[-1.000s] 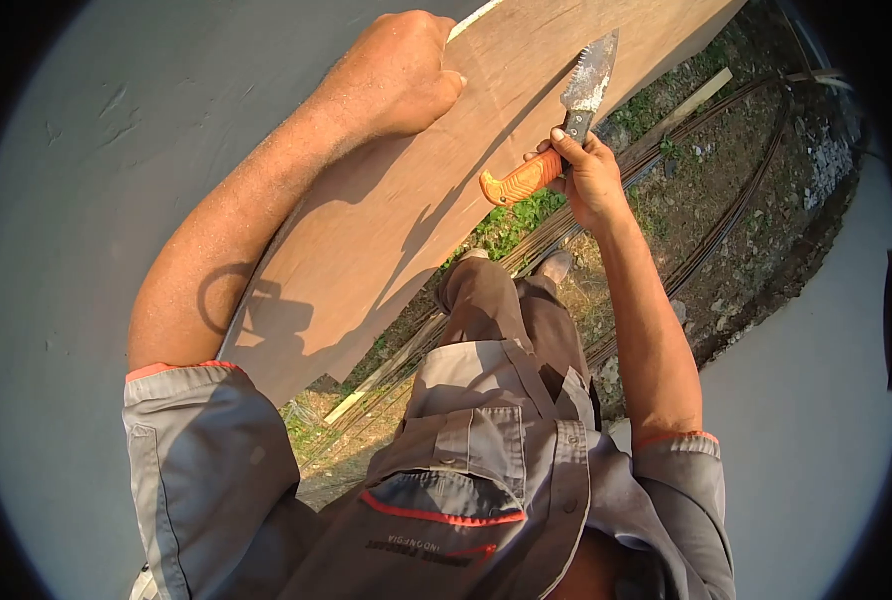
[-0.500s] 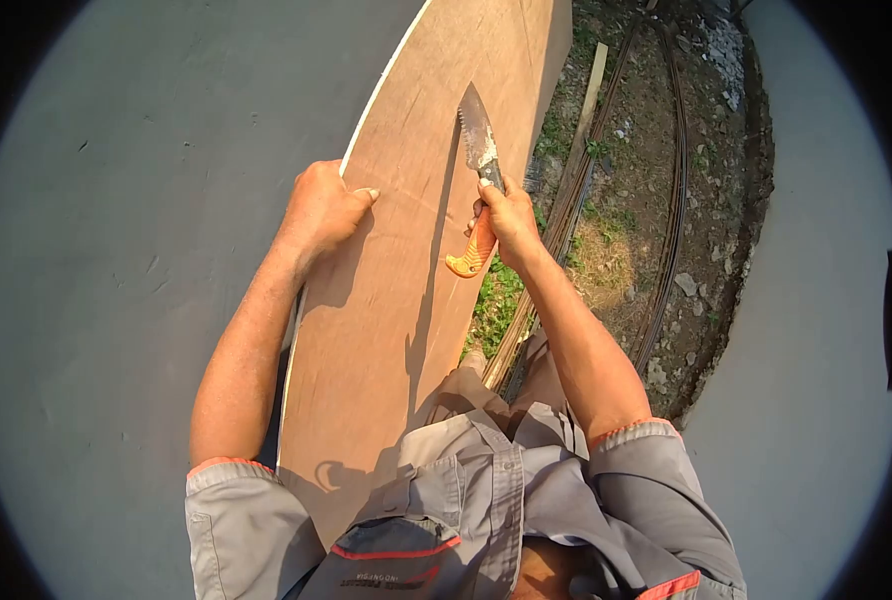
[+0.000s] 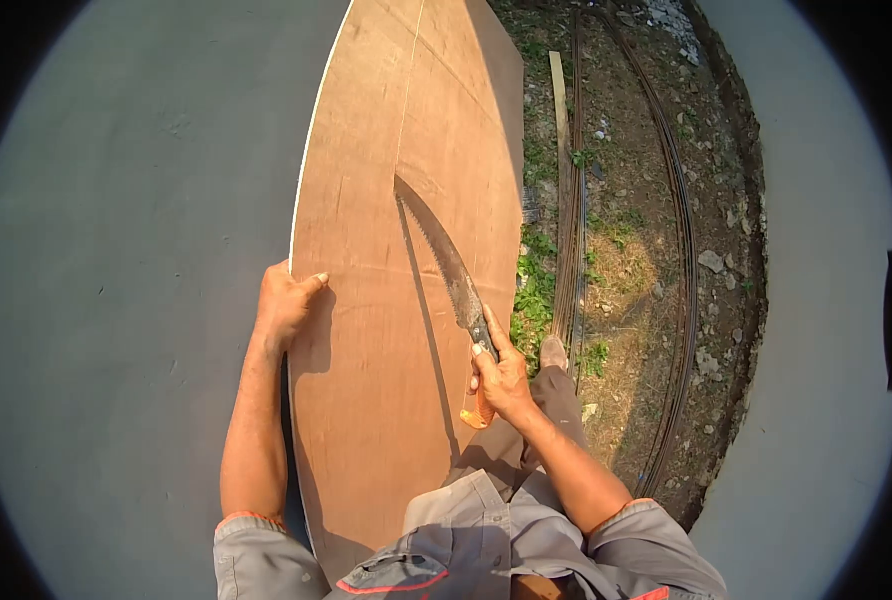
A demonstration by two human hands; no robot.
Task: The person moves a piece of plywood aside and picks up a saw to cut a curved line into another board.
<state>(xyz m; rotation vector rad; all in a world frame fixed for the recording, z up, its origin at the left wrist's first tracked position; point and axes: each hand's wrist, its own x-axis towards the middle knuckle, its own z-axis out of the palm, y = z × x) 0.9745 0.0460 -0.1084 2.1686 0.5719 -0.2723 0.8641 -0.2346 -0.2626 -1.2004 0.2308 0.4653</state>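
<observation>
The right hand (image 3: 504, 378) is closed around the orange moulded handle (image 3: 478, 410) of a rusty, toothed hand saw (image 3: 444, 262), with the forefinger stretched along the blade's base. The blade is laid across the long reddish-brown plywood sheet (image 3: 366, 420), its tip reaching the pencilled line (image 3: 407, 90) that runs up the sheet. The left hand (image 3: 286, 303) is clamped on the sheet's pale left edge, thumb on the face and fingers wrapped behind.

Half a second ago the saw was held upright and clear of the wood, near the right edge; now it has been lowered and more of the blade is seen against the face, which suggests that a cut along the line is being set up. The sheet stands between grey concrete (image 3: 136, 300) and bare ground with rusted steel bars (image 3: 572, 220).

Dark lettering shows on the grey shirt pocket (image 3: 391, 578) with orange trim, but it is upside down and cannot be read.
</observation>
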